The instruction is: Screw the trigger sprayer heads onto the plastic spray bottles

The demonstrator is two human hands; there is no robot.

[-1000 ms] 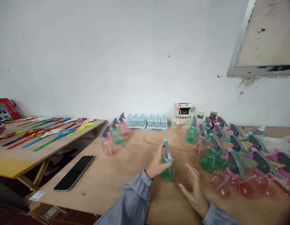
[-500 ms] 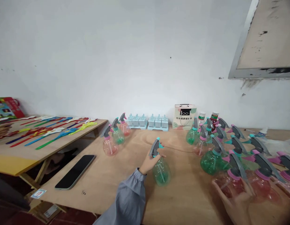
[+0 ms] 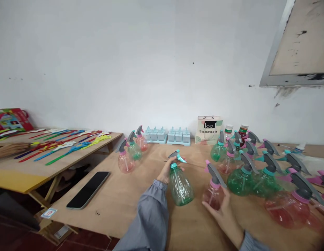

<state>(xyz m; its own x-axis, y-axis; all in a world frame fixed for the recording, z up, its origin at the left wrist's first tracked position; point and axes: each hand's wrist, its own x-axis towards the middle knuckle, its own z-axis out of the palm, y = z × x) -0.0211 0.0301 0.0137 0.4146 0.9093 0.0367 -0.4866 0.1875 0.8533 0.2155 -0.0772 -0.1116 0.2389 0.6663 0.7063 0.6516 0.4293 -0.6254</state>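
Observation:
My left hand (image 3: 165, 170) is closed round the neck of a clear green spray bottle (image 3: 181, 186), which tilts a little, its turquoise trigger pointing right. To the right, my right hand (image 3: 221, 209) grips the body of a pink spray bottle (image 3: 212, 193) with a grey and pink head. Several more green and pink bottles crowd the right side, among them a green spray bottle (image 3: 239, 181) and a pink spray bottle (image 3: 287, 209) close to my right hand. Behind my left hand, at the left, a small group includes another pink spray bottle (image 3: 126, 163).
A phone (image 3: 88, 190) lies at the table's left. Along the wall stand light-blue popsicle moulds (image 3: 179, 137) and a paper bag (image 3: 209, 130). On the neighbouring table (image 3: 17, 179) lie several colourful hand-shaped sticks (image 3: 62, 153), with another person's hand (image 3: 10, 150) near them.
My right hand has brought the pink spray bottle left, out of the crowded group. In my left hand the green bottle has tipped, its head turning rightward. The view has shifted slightly.

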